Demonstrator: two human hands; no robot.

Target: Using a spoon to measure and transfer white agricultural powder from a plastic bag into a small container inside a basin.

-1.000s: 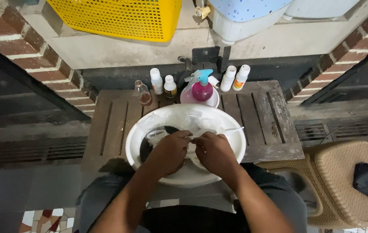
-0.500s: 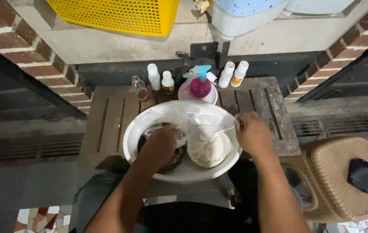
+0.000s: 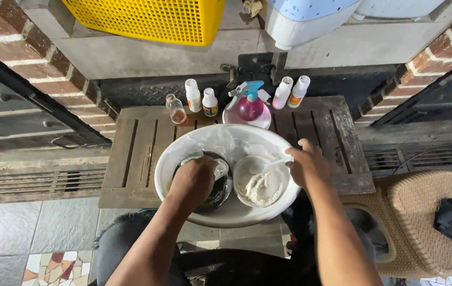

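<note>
Left hand (image 3: 195, 182) is reaching down into the big white basin (image 3: 169, 175), its fingers curled shut over the rim of a small dark bowl (image 3: 219, 191) that is sitting on the basin's left side; what is inside that bowl is hidden under the hand. Right hand (image 3: 306, 165) is resting at the basin's right rim, fingers pinching the end of a white spoon (image 3: 266, 167) whose other end is lying in a second, white bowl (image 3: 260, 182). This bowl is holding a lumpy, off-white, powdery paste and is sitting just beside the dark one, both inside the basin. Thin crinkled clear plastic (image 3: 231, 142) is lining the basin's far half. The basin is standing on a weathered slatted wooden table (image 3: 136, 153). Behind it, a pink spray bottle (image 3: 250, 106) with a blue trigger is standing in a shallow white dish, flanked by small white bottles (image 3: 192, 95) and a little glass jar (image 3: 175, 109) with brownish contents. A yellow mesh basket (image 3: 146, 18) is hanging above, and a woven wicker stool (image 3: 427, 212) is standing to the right.
</note>
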